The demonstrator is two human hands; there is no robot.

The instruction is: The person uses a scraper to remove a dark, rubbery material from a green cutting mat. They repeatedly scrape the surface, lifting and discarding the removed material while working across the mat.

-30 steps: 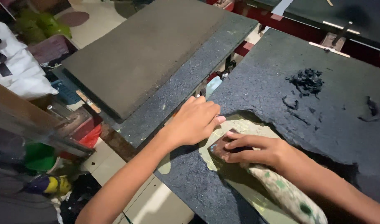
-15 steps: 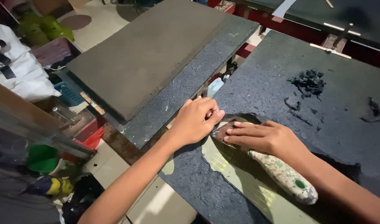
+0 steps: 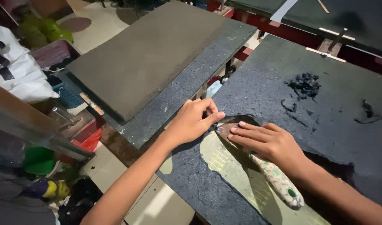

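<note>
A flat board (image 3: 324, 104) is coated with a rough dark layer, with a pale yellow-green patch (image 3: 237, 171) scraped bare. My right hand (image 3: 266, 139) grips a scraper (image 3: 278, 183) with a paint-spattered white handle, fingers pressing its blade flat at the coating's edge. My left hand (image 3: 195, 121) pinches the lifted edge of the dark layer right beside the blade tip. A small heap of scraped dark crumbs (image 3: 303, 83) lies farther back on the board.
A second, grey board (image 3: 149, 58) lies on a dark-coated one (image 3: 187, 87) to the left. Below the benches are a white bag (image 3: 16, 71), crates, green bottles (image 3: 41, 31) and a tiled floor (image 3: 153, 204). More dark boards stand at the back right.
The scraper and my right hand have pushed forward under the coating, and the bare pale patch has grown. My left hand shifted slightly right, still pinching the edge.
</note>
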